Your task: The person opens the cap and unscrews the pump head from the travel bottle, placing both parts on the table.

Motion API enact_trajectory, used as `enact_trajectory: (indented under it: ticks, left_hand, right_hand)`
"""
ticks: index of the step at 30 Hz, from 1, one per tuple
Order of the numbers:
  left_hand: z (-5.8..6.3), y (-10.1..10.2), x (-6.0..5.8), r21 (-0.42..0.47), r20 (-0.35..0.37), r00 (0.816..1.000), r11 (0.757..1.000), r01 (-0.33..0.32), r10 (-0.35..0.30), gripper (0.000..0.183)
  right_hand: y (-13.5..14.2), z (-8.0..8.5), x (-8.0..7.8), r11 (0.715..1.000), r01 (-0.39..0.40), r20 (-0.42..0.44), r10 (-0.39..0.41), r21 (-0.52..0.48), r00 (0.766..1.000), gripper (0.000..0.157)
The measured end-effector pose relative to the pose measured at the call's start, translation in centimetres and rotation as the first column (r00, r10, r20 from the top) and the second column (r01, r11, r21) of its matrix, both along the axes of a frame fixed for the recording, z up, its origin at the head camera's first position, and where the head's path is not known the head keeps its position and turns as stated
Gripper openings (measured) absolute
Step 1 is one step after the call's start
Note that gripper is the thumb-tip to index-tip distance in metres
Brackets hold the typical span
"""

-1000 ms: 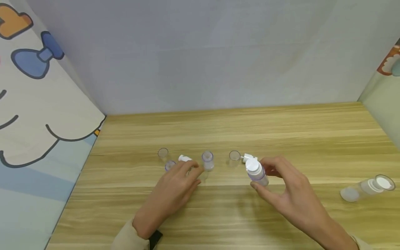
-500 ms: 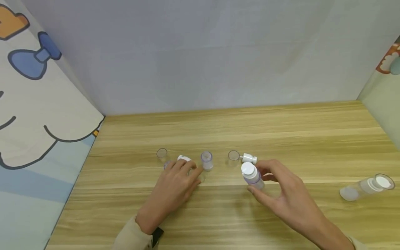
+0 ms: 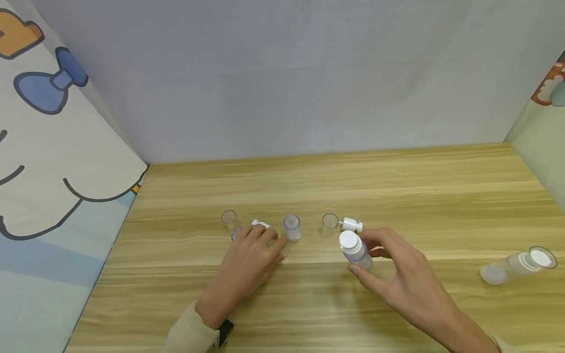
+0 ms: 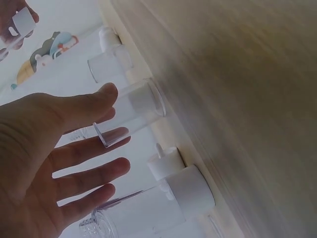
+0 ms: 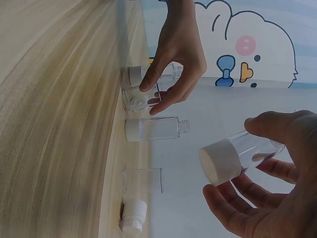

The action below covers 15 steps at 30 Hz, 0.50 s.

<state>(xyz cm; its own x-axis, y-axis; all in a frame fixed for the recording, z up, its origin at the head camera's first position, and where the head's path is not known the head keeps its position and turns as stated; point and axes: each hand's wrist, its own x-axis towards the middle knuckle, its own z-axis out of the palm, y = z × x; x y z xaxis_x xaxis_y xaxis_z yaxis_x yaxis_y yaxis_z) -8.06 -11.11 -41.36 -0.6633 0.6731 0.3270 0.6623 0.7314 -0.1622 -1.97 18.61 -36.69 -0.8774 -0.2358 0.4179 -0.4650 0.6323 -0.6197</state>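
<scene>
My right hand [image 3: 410, 284] holds a small pump bottle [image 3: 357, 252] above the table, thumb on one side and fingers on the other. It has a white pump head on top, and its clear body and white base [image 5: 220, 161] show in the right wrist view. Farther left, my left hand [image 3: 249, 257] has its thumb and index finger around a clear cap [image 4: 141, 106] standing on the table. Beyond that hand stand two clear bottles without pump heads, one bottle [image 3: 293, 228] beside its fingertips and another bottle [image 3: 236, 234] partly hidden behind it.
Two white pump heads lie on the wooden table [image 3: 309, 304], one pump head [image 3: 351, 224] behind the held bottle, another pump head [image 3: 260, 224] behind my left fingers. Clear caps stand at the back, a left cap [image 3: 228, 217] and a right cap [image 3: 330, 220]. A capped bottle [image 3: 516, 264] stands far right.
My right hand and the pump bottle have shifted slightly left, uncovering more of the pump head lying behind. My left hand has stayed at the clear cap, almost still.
</scene>
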Motion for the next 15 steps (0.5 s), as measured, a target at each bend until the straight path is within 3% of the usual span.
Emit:
enact_trajectory:
  ticks: [15]
  left_hand:
    - [-0.13,0.3,-0.03,-0.046,-0.039,0.999,0.998,-0.032,0.03,0.032]
  right_hand:
    - [0.01,-0.14,-0.02,1.0,-0.007,-0.011,0.007,-0.004,1.0,0.057]
